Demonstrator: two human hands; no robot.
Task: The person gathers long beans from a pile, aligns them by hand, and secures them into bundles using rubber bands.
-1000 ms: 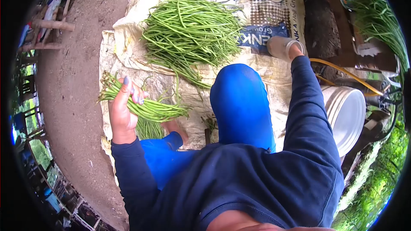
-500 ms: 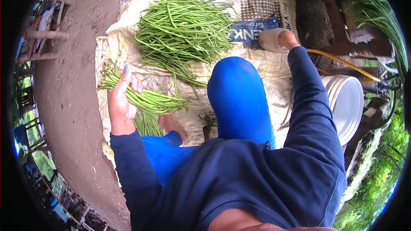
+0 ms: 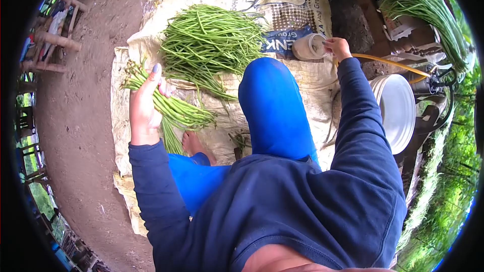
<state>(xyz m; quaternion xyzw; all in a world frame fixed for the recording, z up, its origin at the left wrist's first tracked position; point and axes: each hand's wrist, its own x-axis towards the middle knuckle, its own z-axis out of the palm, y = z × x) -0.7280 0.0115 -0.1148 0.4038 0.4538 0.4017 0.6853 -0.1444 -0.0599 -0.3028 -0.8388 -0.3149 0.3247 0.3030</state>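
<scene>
My left hand (image 3: 146,108) is closed around a bundle of long green beans (image 3: 184,112), thumb on top, with the stem ends sticking out at the upper left. At the mouth of a clear plastic jar (image 3: 303,49), lying tilted on the sack, is my right hand (image 3: 340,48). Its fingertips are pinched together; what they hold, if anything, is too small to make out. A large heap of loose long beans (image 3: 212,43) lies between the hands. More beans (image 3: 172,138) rest under the held bundle, beside my bare foot (image 3: 194,146).
Printed sacks (image 3: 302,88) are spread over the dirt floor (image 3: 80,121). To my right a white bucket (image 3: 398,116) lies on its side near a yellow hose (image 3: 388,59). More long beans (image 3: 423,10) lie on a wooden bench at the upper right.
My right hand has come out of the jar to its mouth, fingers now pinched. The left hand still holds the bundle, which tilts more downward to the right. The view has shifted slightly.
</scene>
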